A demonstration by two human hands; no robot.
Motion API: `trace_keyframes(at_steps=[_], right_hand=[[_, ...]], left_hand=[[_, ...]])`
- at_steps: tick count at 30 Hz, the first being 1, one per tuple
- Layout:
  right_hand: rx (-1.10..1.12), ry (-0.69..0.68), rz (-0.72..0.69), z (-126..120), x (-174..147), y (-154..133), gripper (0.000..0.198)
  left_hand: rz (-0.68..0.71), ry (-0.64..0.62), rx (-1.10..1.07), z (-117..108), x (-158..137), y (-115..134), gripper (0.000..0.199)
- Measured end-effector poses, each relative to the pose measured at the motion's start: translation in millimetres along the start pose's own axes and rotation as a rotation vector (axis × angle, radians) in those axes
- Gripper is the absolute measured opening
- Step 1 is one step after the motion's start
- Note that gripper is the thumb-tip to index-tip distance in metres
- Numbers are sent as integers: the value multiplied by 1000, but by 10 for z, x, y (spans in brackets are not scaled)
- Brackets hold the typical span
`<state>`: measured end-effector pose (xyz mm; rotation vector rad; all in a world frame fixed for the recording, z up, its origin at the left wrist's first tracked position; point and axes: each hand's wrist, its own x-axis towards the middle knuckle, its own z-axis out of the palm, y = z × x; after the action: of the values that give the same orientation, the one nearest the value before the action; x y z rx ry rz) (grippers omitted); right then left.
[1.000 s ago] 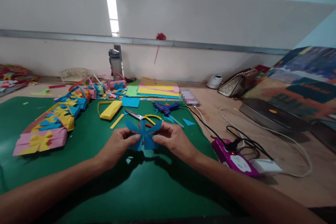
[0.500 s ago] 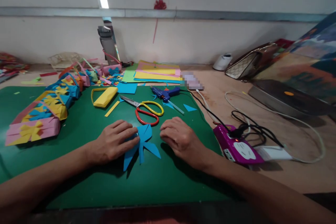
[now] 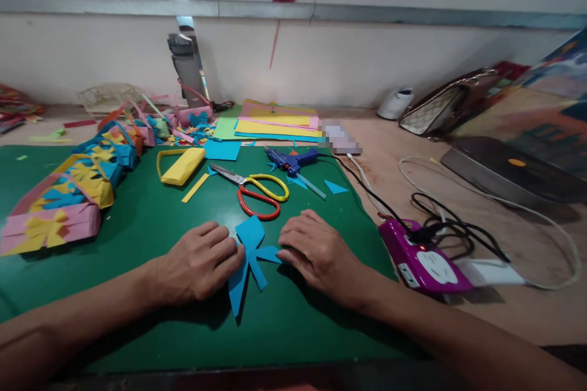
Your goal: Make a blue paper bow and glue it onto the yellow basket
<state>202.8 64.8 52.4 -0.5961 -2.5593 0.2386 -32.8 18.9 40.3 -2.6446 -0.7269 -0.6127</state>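
A blue paper bow [image 3: 251,254] with pointed tails is between my hands, just above the green mat [image 3: 151,330]. My left hand [image 3: 202,263] pinches its left side, the fingertips covering that part of the paper. On the other side, my right hand [image 3: 316,253] has its fingers curled, thumb and forefinger closed at the tip of the bow's right tail. Beyond the bow lie scissors [image 3: 243,181] with one yellow and one red handle loop, blades pointing to the back left. A blue glue gun [image 3: 291,160] with a clear glue stick rests behind them.
Small paper bags with bows [image 3: 55,226] line the left side, and a plain yellow bag [image 3: 183,166] lies nearer the middle. Coloured sheets [image 3: 275,122] are stacked at the back. On the right are a purple power strip [image 3: 422,259], black cables and a dark case [image 3: 513,171].
The bow has turned, its tails swinging toward the right. My right hand, apart from it before, now has its fingertips at the right tail. The camera view has shifted slightly.
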Motion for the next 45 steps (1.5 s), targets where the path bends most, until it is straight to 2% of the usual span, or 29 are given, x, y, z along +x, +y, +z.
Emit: trace_keyframes(at_steps=[2,4,6,8,10,11,12,14,18,22,25,34,38,41,45], right_hand=[[12,38,13,-7,-1,-7,14],[27,100,32,-30,2,-5,12],[34,165,68,-76,32,8,11],[14,189,146,-133,112,33,11],[-53,120,266,-178,252,71,10],[-118,36,331,-185,341,94,11],[-193,-79,391,-177,436,120,13],[-240,-153,428,-114,628,180,13],[-264,-260,495,104,896,270,16],[-196,-283,507,210,956,242,43],[-91,-271,521,198,931,207,50],[341,-44,709,161,684,196,51],[506,25,705,-40,450,89,45],[758,84,678,-171,298,-2,43],[895,149,698,-253,178,-74,38]], left_hand=[[-87,70,-99,-31,9,24,19],[-235,153,-274,-85,32,36,14],[-468,229,-476,-148,59,26,11],[-773,289,-661,-192,79,-6,11],[-1066,327,-841,-200,85,-50,13],[-1178,335,-930,-191,85,-72,15],[-1260,341,-1018,-175,83,-90,17],[-1349,357,-1186,-135,77,-113,21],[-1399,419,-1408,-70,58,-118,30],[-1424,423,-1436,-43,39,-130,30],[-1417,419,-1422,-42,36,-136,27],[-1363,393,-1456,-108,16,-123,24],[-1383,397,-1487,-120,28,-141,22],[-1430,404,-1507,-119,72,-152,24],[-1463,455,-1528,-135,167,-177,25]])
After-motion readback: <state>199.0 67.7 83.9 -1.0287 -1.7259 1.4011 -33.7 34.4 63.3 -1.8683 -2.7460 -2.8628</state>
